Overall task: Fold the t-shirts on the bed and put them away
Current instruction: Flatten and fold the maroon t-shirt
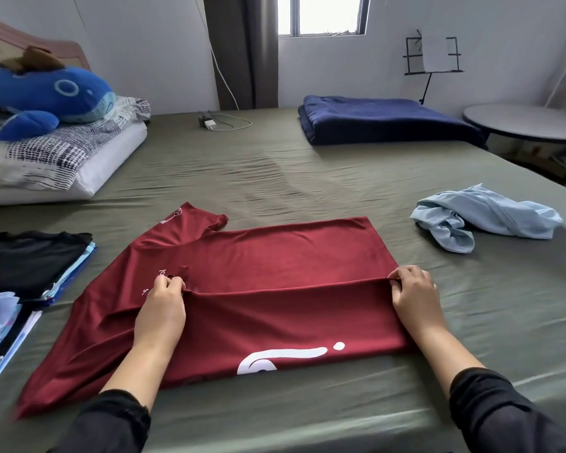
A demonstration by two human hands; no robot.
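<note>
A: Where's the shirt point(275, 256) now?

B: The red one lies flat mid-bed point(275, 165), near the front edge. Its near long side is doubled up over the body. The left hand point(160, 305) pinches the folded edge up by the collar end; the right hand point(412, 295) pinches the same edge at the hem end. Fingers and thumbs on both are pressed onto the cloth.

A: Which way does it point?

B: Long axis runs left to right across the view, tilted a little. Collar and sleeves point left, toward the pile point(30, 263) of folded clothes; the hem points right, toward the blue shirt point(487, 217), which is still crumpled. One sleeve point(190, 220) sticks out at the far left corner; the near-left part fans out toward the bed's edge.

A: What could spoil it from here?

B: My guess: the cloth looks thin and slippery, so if one hand lets go first the fold could slide and skew. The crease already sags between the hands. The near-left sleeve area isn't squared, so folding on would trap wrinkles. That corner lies close to the edge, so a tug might drag it off

A: And the pile?

B: Just beside the shirt's left side; a wide sweep could knock it
</note>
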